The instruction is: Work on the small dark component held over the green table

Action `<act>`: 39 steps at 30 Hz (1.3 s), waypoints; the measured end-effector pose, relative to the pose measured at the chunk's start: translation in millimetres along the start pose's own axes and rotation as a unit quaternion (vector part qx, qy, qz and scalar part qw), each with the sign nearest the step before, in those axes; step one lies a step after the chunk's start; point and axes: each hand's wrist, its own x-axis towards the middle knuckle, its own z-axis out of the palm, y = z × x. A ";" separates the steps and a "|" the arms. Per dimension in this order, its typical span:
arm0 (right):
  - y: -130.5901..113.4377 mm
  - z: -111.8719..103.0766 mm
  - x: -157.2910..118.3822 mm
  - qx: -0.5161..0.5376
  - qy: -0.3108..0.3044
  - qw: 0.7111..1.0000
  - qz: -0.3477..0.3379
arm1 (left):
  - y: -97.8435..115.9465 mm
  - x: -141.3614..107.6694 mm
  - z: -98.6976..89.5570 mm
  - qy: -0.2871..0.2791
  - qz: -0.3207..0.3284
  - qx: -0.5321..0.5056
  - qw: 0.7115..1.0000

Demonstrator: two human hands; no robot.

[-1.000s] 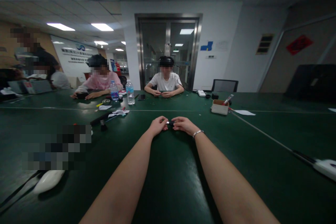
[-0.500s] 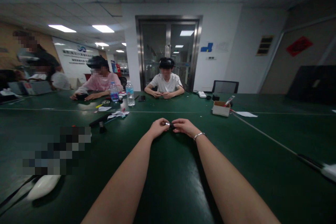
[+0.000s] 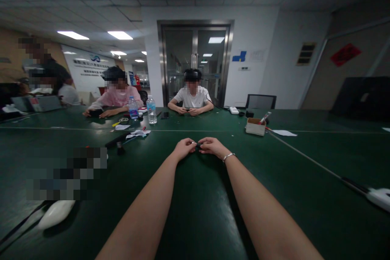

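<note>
Over the green table (image 3: 201,195), near the middle of the view, my two hands meet fingertip to fingertip. My left hand (image 3: 184,149) is closed on one end of a small dark object (image 3: 198,145) with a bit of silver at its left side. The other, black end is pinched by my right hand (image 3: 212,147), which has a silver bracelet at its wrist. Fingers cover most of the object, so its kind is unclear.
A small box (image 3: 255,127) with a pen stands ahead to the right. Two water bottles (image 3: 151,110), a phone (image 3: 165,115) and papers (image 3: 137,133) lie ahead left. A white object (image 3: 57,214) is near left. Several people sit or stand beyond.
The silver part between my hands shows less than before, more covered by my left fingers. My right hand has shifted very slightly left. Both hands still hold the small object.
</note>
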 end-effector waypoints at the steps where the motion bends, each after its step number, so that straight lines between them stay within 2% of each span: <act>1: 0.2 0.2 0.5 0.000 0.001 1.000 -0.002 | 0.8 -0.4 0.2 0.003 -0.002 -0.003 1.000; 11: 0.9 2.6 2.3 -0.054 0.030 0.998 -0.026 | -2.7 2.6 1.0 0.014 0.007 -0.005 1.000; 14: 0.6 5.0 3.5 -0.053 0.029 0.998 -0.015 | -2.0 2.1 1.3 0.016 0.010 0.004 1.000; 17: 0.7 8.3 6.6 -0.086 0.021 0.995 -0.034 | 0.2 0.7 1.3 0.016 0.016 0.024 0.999; 22: 4.5 14.9 13.8 -0.237 0.045 0.963 -0.119 | 4.7 -2.5 1.1 0.026 0.016 0.057 0.998; 26: 7.9 19.2 16.1 -0.314 0.068 0.933 -0.166 | 4.2 -1.8 0.1 0.037 0.008 0.064 0.997; 29: 8.1 19.9 15.1 -0.341 0.074 0.920 -0.177 | 1.5 0.8 -0.4 0.034 0.000 0.069 0.997; 32: 8.0 17.9 14.2 -0.346 0.083 0.917 -0.182 | 0.6 1.9 -0.4 0.039 -0.003 0.030 0.999; 35: 8.2 15.2 14.2 -0.354 0.096 0.911 -0.186 | 2.4 0.1 -0.9 0.053 0.025 -0.027 0.998; 39: 7.4 14.1 13.6 -0.395 0.104 0.892 -0.195 | 3.9 -2.0 -3.1 0.038 0.062 -0.032 0.997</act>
